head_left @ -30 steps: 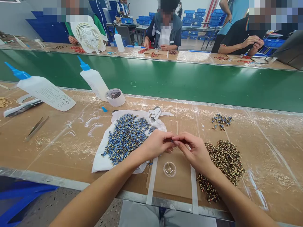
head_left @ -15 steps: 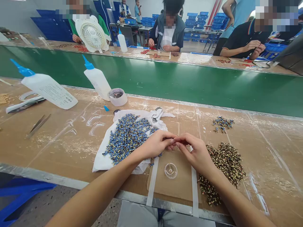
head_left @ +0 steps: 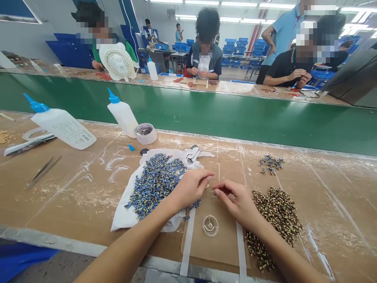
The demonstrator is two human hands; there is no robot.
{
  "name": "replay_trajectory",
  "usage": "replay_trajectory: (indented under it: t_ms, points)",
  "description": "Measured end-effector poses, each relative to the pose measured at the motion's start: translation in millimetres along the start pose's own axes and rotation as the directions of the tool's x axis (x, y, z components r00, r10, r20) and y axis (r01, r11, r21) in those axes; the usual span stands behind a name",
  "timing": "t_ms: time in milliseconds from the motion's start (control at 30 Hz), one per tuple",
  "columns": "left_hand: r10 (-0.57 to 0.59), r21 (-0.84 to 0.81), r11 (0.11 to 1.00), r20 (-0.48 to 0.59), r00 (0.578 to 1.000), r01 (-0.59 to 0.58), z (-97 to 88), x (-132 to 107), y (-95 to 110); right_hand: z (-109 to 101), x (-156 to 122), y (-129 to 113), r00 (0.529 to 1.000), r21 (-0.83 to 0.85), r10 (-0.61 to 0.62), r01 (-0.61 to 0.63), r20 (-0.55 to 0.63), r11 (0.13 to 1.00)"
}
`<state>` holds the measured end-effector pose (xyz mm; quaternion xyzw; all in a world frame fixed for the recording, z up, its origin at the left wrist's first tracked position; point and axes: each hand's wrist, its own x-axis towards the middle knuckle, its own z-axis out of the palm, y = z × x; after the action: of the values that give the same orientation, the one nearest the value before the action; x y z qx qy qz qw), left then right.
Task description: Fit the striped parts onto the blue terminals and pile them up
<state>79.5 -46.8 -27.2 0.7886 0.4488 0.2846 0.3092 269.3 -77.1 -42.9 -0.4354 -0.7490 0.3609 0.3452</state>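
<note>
My left hand [head_left: 191, 184] hovers at the right edge of a heap of small blue and yellow parts [head_left: 154, 182] lying on a white sheet [head_left: 123, 214]. Its fingers are pinched together; what they hold is too small to make out. My right hand [head_left: 235, 200] is a few centimetres to its right, fingers curled in a pinch on something dark and tiny. It sits just left of a heap of brown and cream parts [head_left: 277, 212]. Below both hands a small clear round cap [head_left: 210, 225] rests on a taped cardboard square [head_left: 213, 239].
Two white squeeze bottles with blue nozzles [head_left: 63, 125] [head_left: 122, 114], a tape roll [head_left: 145, 133], tweezers [head_left: 43, 169] and a small cluster of blue parts [head_left: 270, 163] lie on the brown bench. A green conveyor belt [head_left: 220, 114] runs behind it. Other people work across it beside a white fan [head_left: 118, 63].
My hands were touching fingertip to fingertip; they have come apart by a few centimetres. The camera has tilted up a little, so everything sits lower in the picture.
</note>
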Motion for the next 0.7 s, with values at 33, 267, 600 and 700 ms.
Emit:
replay_trajectory:
  t_ms: [33,267,600,700]
  points:
    - [0.014,0.030,0.999,0.007,1.000,-0.015,-0.3,-0.2,-0.4,1.6,-0.2,-1.7,1.000,0.004,-0.006,0.006,0.024,1.000]
    - [-0.060,0.049,0.997,0.031,0.998,0.059,-2.6,-0.5,-5.9,9.0,0.3,-1.7,0.995,0.036,0.065,-0.067,0.071,0.997]
    - [-0.084,0.088,0.993,0.021,0.996,0.082,-2.8,-0.5,-8.7,3.0,-2.7,-9.0,0.948,0.260,0.055,-0.141,0.313,0.955]
    - [-0.086,0.105,0.991,0.030,0.996,0.083,-3.5,0.4,-7.1,2.5,-5.1,-13.6,0.932,0.241,0.015,-0.109,0.363,0.964]
